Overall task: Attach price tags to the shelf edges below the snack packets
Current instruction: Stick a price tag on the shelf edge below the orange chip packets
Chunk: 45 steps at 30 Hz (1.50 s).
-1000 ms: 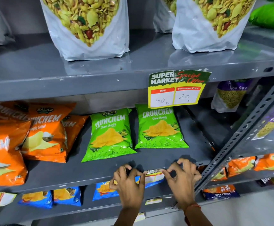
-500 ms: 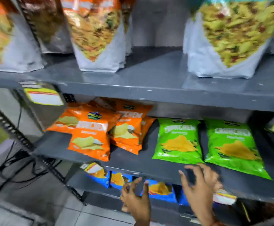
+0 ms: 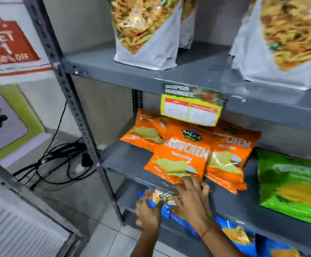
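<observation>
Both hands meet at the front edge of the grey middle shelf (image 3: 132, 171), below the orange chip packets (image 3: 184, 156). Between them is a small price tag (image 3: 166, 195), blurred by motion. My left hand (image 3: 148, 210) pinches its left end from below. My right hand (image 3: 191, 195) lies flat over its right end, fingers spread against the shelf edge. A bigger yellow price tag (image 3: 191, 108) hangs from the edge of the shelf above. Green chip packets (image 3: 289, 180) lie further right on the middle shelf.
Large white snack bags (image 3: 147, 32) stand on the top shelf. Blue packets (image 3: 238, 236) fill the shelf below my hands. The rack's perforated upright (image 3: 71, 101) rises at left, with black cables (image 3: 58, 160) on the floor behind it and a red offer poster (image 3: 8, 43) on the wall.
The view has swung left from the green packets to the orange ones. Both hands moved left along the shelf edge and now hold a small price tag against it.
</observation>
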Available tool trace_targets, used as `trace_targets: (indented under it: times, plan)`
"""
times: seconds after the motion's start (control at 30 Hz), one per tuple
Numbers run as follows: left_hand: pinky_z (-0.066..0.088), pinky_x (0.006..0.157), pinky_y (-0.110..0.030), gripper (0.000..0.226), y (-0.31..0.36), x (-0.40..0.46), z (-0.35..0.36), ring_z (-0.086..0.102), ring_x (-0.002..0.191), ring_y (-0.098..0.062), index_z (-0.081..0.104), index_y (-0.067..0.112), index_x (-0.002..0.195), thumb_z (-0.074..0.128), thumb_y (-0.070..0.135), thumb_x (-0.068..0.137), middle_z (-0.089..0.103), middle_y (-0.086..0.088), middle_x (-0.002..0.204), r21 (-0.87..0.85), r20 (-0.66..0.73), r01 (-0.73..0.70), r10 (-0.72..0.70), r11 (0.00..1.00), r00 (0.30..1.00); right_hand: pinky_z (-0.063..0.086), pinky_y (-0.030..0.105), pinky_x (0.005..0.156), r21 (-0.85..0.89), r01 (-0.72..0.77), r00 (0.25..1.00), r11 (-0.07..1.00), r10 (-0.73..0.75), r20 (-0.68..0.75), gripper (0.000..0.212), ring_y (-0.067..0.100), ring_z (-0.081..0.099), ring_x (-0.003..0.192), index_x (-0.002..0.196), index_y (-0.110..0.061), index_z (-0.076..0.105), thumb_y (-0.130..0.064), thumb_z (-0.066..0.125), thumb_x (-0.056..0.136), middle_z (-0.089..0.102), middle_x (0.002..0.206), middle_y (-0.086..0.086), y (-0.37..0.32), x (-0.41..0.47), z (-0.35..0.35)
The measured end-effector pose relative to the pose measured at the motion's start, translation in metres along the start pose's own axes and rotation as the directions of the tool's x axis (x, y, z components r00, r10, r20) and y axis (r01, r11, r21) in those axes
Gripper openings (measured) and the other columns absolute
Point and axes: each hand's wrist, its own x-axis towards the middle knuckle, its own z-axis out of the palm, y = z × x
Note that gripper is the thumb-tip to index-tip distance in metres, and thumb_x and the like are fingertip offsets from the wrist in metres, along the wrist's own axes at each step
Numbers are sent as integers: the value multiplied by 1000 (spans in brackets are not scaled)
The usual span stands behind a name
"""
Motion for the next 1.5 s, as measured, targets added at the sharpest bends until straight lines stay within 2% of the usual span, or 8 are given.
trace_targets:
  times: [0.1, 0.2, 0.37, 0.47, 0.8, 1.07, 1.27, 1.5]
  plan:
    - [49, 84, -42, 18, -1, 20, -6, 62, 94, -26, 62, 52, 64, 71, 57, 48, 69, 3, 89, 0, 77, 18, -18, 1000, 997, 31, 39, 77, -7, -28, 998, 1000, 27, -56, 21, 20, 48, 101, 69, -32, 70, -35, 85, 55, 65, 95, -7, -1, 9, 12]
    - [44, 84, -36, 27, 9, 23, -14, 61, 94, -27, 56, 48, 51, 81, 41, 55, 64, 10, 78, -6, 117, -16, 17, 1000, 993, 27, 36, 77, -9, -45, 993, 999, 44, -106, 19, 19, 47, 99, 63, -30, 69, -32, 86, 55, 65, 95, -8, -2, 9, 16]
    - [36, 91, -41, 16, 17, 20, -29, 48, 101, -20, 56, 48, 48, 63, 63, 50, 50, 17, 85, 4, 128, -144, 143, 990, 981, 19, 33, 72, 61, -131, 987, 990, 136, -88, 23, 19, 46, 102, 64, -30, 68, -29, 88, 55, 62, 97, -5, -9, 1, 13]
    - [37, 92, -46, 15, 14, 23, -34, 46, 99, -14, 57, 69, 67, 56, 69, 52, 52, 13, 89, 54, 151, -240, 230, 969, 961, 11, 31, 72, 97, -185, 980, 978, 191, -62, 25, 17, 44, 102, 65, -33, 67, -26, 88, 55, 58, 96, -6, -11, -4, 12]
    - [14, 79, -33, 22, 29, 29, -56, 37, 100, -6, 62, 51, 53, 83, 45, 59, 48, 16, 94, 361, 170, -350, 308, 864, 936, 13, 33, 74, 147, -321, 941, 936, 332, -60, 11, 19, 41, 103, 70, -40, 66, -39, 75, 65, 55, 108, -3, -26, -30, 22]
    - [16, 92, -41, 10, 22, 30, -50, 36, 115, -17, 74, 39, 73, 77, 48, 68, 49, 8, 110, 561, 218, -384, 317, 733, 923, 23, 38, 75, 105, -404, 915, 909, 403, 34, 23, 21, 40, 103, 64, -36, 70, -32, 91, 55, 61, 109, 5, -28, -35, 46]
    - [9, 83, -33, 11, 28, 30, -54, 33, 107, -12, 72, 39, 66, 81, 43, 63, 47, 13, 103, 510, 202, -476, 438, 717, 876, 16, 34, 74, 123, -392, 914, 911, 401, -54, 20, 22, 40, 103, 66, -35, 70, -31, 89, 59, 59, 108, 3, -27, -34, 36]
    - [28, 88, -52, 10, 46, 38, -54, 34, 102, -14, 71, 37, 67, 81, 37, 64, 43, 13, 100, 481, 224, -561, 524, 674, 822, 13, 33, 73, 130, -392, 901, 911, 409, -146, 7, 21, 41, 101, 68, -35, 70, -40, 67, 71, 56, 106, 0, -25, -23, 28]
